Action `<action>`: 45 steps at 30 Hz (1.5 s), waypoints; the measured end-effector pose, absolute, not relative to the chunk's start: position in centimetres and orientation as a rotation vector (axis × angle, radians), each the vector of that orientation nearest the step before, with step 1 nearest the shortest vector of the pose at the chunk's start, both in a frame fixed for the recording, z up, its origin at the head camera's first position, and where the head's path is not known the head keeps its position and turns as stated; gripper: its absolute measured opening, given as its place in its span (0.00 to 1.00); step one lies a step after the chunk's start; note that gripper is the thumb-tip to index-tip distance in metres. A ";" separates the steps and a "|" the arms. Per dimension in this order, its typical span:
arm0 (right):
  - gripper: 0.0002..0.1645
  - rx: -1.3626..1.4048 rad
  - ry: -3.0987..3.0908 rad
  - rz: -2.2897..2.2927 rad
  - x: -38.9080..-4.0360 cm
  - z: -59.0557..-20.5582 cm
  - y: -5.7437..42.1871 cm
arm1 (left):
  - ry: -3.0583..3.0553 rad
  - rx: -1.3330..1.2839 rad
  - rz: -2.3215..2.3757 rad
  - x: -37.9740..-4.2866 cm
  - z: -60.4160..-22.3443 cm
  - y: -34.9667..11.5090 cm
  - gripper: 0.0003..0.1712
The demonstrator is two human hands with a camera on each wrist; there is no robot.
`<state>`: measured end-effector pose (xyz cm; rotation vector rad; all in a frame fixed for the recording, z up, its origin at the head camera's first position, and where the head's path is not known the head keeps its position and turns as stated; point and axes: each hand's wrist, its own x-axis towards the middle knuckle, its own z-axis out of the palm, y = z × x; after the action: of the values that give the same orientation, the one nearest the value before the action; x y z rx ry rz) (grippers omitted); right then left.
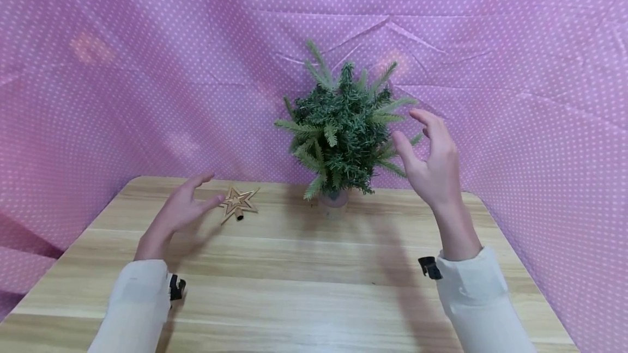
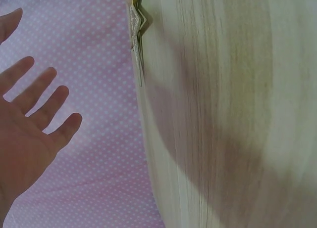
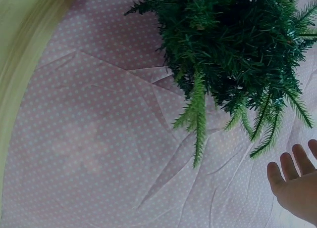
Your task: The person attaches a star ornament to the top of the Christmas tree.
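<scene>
A small artificial Christmas tree [image 1: 343, 129] stands upright on a pale round base [image 1: 334, 205] near the table's back edge. Beside its right branches hovers my right hand [image 1: 434, 162], fingers loosely bent and holding nothing; in the right wrist view its fingers [image 3: 290, 166] spread below the branch tips. A gold star tree topper [image 1: 237, 202] with a short dark-ended socket lies on the table at the left. My left hand [image 1: 183, 206] is close to the star, its thumb overlapping the star's left point in the head view. The left wrist view shows that palm with spread fingers [image 2: 44, 84].
The wooden table [image 1: 275, 298] has rounded back corners. Pink polka-dot cloth [image 1: 196, 70] hangs behind it and along both sides, creased behind the tree. Each white sleeve [image 1: 132, 293] carries a small black device [image 1: 429, 268] near the cuff.
</scene>
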<state>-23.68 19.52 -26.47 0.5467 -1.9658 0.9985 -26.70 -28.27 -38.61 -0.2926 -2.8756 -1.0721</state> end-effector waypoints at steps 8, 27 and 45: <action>0.31 0.543 -1.930 1.019 -23.8 -25.2 18.8 | -2.905 -0.298 -1.101 -27.2 -38.9 -28.5 0.52; 0.29 0.625 -1.905 0.958 -25.1 -22.8 17.5 | -2.983 -0.283 -1.200 -27.2 -40.2 -29.6 0.54; 0.25 0.648 -2.142 0.798 -27.2 -21.6 16.9 | -2.996 -0.290 -1.327 -27.5 -41.9 -29.9 0.53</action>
<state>-27.25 16.89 -21.59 0.6477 -2.1417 0.7984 -27.53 -29.87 -41.91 -0.2901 -2.9959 -1.3268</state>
